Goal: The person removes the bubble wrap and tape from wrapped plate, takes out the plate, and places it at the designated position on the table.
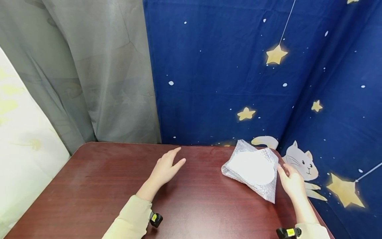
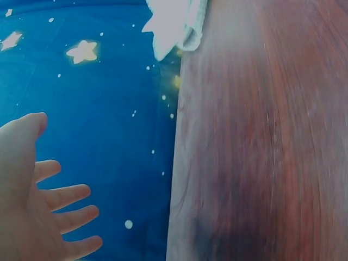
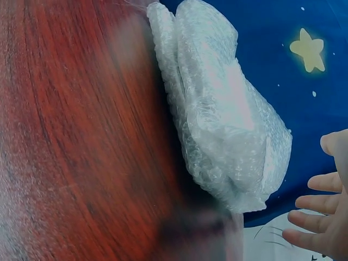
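A bubble-wrap package [image 1: 250, 171] lies at the far right of the table, its layers folded over one another. Its middle shows as a bright white rounded patch, and what is inside cannot be made out. My right hand [image 1: 293, 182] is just to the right of the package. In the right wrist view the right hand's fingers [image 3: 318, 204] are spread and stand apart from the bubble wrap [image 3: 217, 119]. Further left, my left hand [image 1: 164, 168] hovers over the middle of the table with nothing in it. The left wrist view shows its fingers [image 2: 70, 196] extended and spread.
The dark red wood-grain table [image 1: 98, 186] has rounded far corners. Behind it hang a grey curtain [image 1: 110, 73] and a blue curtain [image 1: 215, 73] with stars and a cat. A bright white cloth [image 1: 24, 149] hangs at the left. Each wrist wears a small black camera.
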Tool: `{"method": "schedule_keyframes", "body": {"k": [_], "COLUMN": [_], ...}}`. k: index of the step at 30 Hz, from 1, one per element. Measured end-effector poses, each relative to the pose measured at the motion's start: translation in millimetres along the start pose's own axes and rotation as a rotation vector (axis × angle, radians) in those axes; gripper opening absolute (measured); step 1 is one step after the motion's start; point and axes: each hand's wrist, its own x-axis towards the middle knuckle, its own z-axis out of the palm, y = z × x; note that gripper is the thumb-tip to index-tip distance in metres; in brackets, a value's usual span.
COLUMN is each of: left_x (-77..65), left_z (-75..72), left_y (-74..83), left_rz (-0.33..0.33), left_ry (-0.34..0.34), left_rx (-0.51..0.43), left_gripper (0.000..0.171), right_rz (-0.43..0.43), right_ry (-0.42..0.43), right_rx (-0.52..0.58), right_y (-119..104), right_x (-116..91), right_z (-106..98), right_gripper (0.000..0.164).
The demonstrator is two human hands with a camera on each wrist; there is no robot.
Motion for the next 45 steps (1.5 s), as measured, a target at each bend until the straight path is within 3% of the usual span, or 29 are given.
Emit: {"method": "schedule_keyframes", "body": {"k": [11,21,31,39,45], "left_x": [8.7,13.0,19.2,18.0,23.4], "left_z": [18.8,42.7,68.6,88.8,103.5], "left_y": [20.2,32.2,44.1,55.8,63.3], "left_rz": [-0.058,-0.039,-0.12,-0.133,-0.199], "left_ry": [-0.044,-0.025,-0.028,-0.05,-0.082], "left_rx": [-0.138,-0.301,-0.443,-0.517,-0.649], "left_gripper": [0.062,0.057,0.061,0.062,0.057], "right_rz": [0.138,0.207,0.221,0.216,0.197], "right_ry": [-0.036,0.05,0.007,-0.05,-0.057], "right_rx": [0.112,0.241,0.254,0.272,0.314], "right_y": [5,14,25,27,31], "right_x": [-1,-3,-1,0,7], "right_z": [0,15,21,20,19], "right_gripper": [0.062,0.061,0.062,0.065,0.07]}}
